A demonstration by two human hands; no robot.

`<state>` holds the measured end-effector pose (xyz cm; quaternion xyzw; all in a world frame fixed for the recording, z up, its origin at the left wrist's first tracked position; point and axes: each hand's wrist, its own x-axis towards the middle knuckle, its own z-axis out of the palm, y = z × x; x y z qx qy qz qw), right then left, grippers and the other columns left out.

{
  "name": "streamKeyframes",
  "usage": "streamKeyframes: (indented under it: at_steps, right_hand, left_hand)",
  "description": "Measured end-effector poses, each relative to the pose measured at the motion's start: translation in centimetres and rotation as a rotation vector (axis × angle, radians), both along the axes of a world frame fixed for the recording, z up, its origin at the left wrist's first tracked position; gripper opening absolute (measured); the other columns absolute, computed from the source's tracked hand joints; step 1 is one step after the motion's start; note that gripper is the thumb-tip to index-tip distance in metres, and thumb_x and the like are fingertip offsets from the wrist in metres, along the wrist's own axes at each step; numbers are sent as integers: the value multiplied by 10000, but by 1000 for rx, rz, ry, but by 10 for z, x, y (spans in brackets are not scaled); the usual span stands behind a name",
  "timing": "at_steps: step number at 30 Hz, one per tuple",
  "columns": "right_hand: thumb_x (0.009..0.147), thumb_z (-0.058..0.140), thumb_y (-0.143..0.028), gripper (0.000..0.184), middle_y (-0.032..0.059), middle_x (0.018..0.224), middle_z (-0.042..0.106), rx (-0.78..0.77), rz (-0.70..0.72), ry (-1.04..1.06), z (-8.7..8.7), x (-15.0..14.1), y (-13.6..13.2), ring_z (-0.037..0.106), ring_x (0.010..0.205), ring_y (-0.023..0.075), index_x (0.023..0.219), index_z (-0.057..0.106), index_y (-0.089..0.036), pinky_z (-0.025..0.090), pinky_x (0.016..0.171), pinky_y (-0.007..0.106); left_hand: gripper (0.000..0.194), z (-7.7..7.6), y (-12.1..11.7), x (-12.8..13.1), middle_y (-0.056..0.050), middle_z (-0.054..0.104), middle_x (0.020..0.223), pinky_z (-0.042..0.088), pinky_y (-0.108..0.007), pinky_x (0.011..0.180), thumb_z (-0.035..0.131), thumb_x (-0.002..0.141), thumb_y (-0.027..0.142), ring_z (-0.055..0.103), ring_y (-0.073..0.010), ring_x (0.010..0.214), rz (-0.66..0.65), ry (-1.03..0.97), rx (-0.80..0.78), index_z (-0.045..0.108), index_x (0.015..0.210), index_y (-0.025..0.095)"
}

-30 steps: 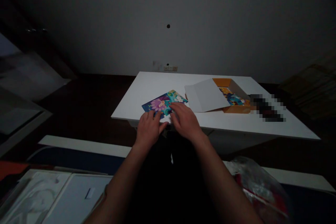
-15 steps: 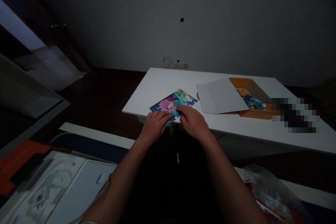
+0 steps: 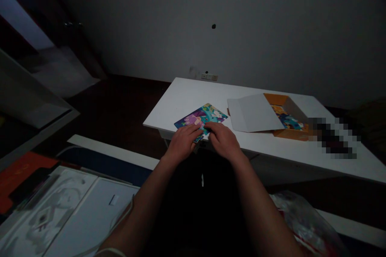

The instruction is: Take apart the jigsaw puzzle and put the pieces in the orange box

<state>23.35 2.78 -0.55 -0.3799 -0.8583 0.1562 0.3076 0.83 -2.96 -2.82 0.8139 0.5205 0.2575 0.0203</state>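
A colourful jigsaw puzzle (image 3: 193,118), purple, teal and blue, lies on the near edge of the white table (image 3: 193,92). Its near corner juts past the edge, with a stepped outline like interlocking pieces. My left hand (image 3: 184,141) grips that near part, fingers over the top and thumb lower down. From the other side, my right hand (image 3: 223,139) bends its closed fingers onto the puzzle's near right edge. The two hands are close together but apart, and they cover part of the picture.
An orange box (image 3: 291,133) stands open to the right, its white lid flap (image 3: 256,112) folded toward the puzzle and colourful printed pieces inside. A blurred-out dark patch lies beyond it. At lower left are white boxes (image 3: 87,217); a clear plastic bag (image 3: 304,217) is at lower right.
The view has shifted slightly. My left hand has slid a little further over the puzzle's near corner, so less of it shows. The box has stayed in place.
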Motion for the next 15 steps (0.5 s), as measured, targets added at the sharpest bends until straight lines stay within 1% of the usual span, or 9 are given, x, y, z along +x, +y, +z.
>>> streamKeyframes:
  at_steps: [4, 7, 9, 12, 15]
  right_hand:
    - [987, 515, -161, 474, 168, 1388, 800, -27, 1, 5, 2, 2, -2, 740, 1294, 361, 1364, 801, -183, 568, 1145, 580]
    - [987, 518, -142, 461, 144, 1363, 812, -48, -9, 14, 3, 3, -1, 748, 1263, 339, 1338, 809, -206, 570, 1132, 552]
    - [993, 525, -137, 451, 124, 1342, 821, -63, -10, 24, 4, 4, -1, 750, 1251, 320, 1325, 816, -230, 571, 1124, 527]
    - [996, 534, -140, 444, 115, 1335, 824, -80, -11, 38, 4, 4, 0, 747, 1253, 308, 1317, 822, -244, 563, 1121, 502]
    - [1007, 533, -147, 447, 118, 1358, 817, -88, -26, 24, 7, 4, 0, 739, 1267, 310, 1341, 814, -244, 551, 1118, 489]
  left_hand:
    - [572, -1, -5, -8, -99, 665, 1644, 535, -546, 1180, 594, 1043, 79, 622, -330, 1504, -21, 83, -15, 668, 1573, 283]
    - [580, 2, -7, -15, -86, 642, 1674, 547, -511, 1162, 564, 1070, 90, 622, -321, 1514, -63, 135, 3, 649, 1599, 314]
    - [590, 4, -5, -19, -90, 641, 1674, 549, -511, 1164, 555, 1065, 82, 624, -326, 1517, -91, 150, 14, 644, 1604, 305]
    - [578, 7, 4, -23, -103, 729, 1564, 576, -501, 1137, 589, 1028, 79, 695, -324, 1421, -103, 116, 11, 669, 1567, 272]
    - [515, 11, 15, -23, -121, 802, 1420, 615, -495, 1079, 643, 992, 103, 763, -329, 1284, -34, 50, 5, 722, 1480, 247]
